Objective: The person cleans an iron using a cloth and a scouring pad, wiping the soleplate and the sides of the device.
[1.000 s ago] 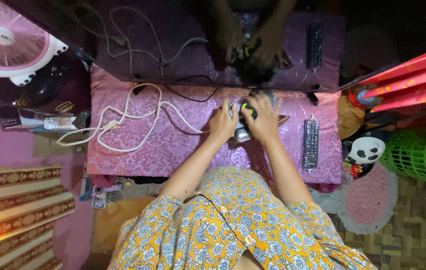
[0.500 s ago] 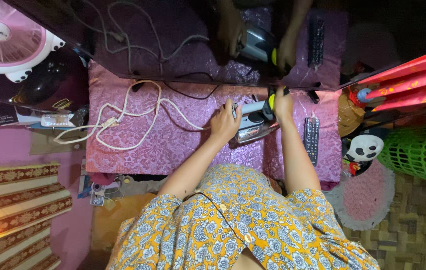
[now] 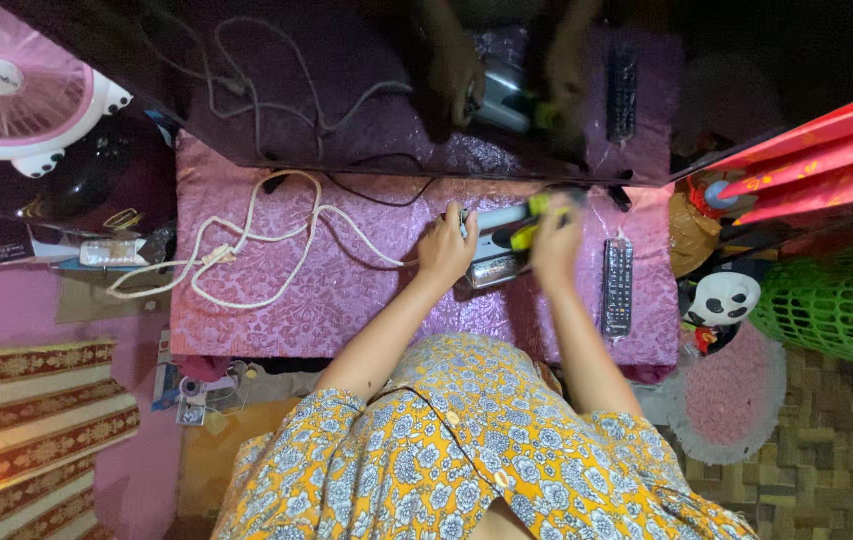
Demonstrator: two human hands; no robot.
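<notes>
1. The left hand rests on the back end of a silver clothes iron; its fingers curl over the iron's rear, holding it steady.
2. The right hand is blurred at the front of the iron, by the yellow-green knob. Its fingers seem closed around that part, but the blur makes it hard to tell how firmly.
3. The iron lies on the counter, which is covered with a pink patterned cloth, near the far edge and right of the middle. Its pale handle runs between the two hands.
4. A cream-coloured cord loops loosely over the left part of the cloth and runs toward the left hand and the iron.
5. A black remote control lies just right of the right hand, lengthwise on the cloth, apart from the iron.
6. A dark glossy screen stands along the far edge of the counter and mirrors the hands, the iron and the cord.
7. A pink-and-white fan stands at the far left, a panda toy sits beside the counter's right end, and a green mesh basket is farther right.
</notes>
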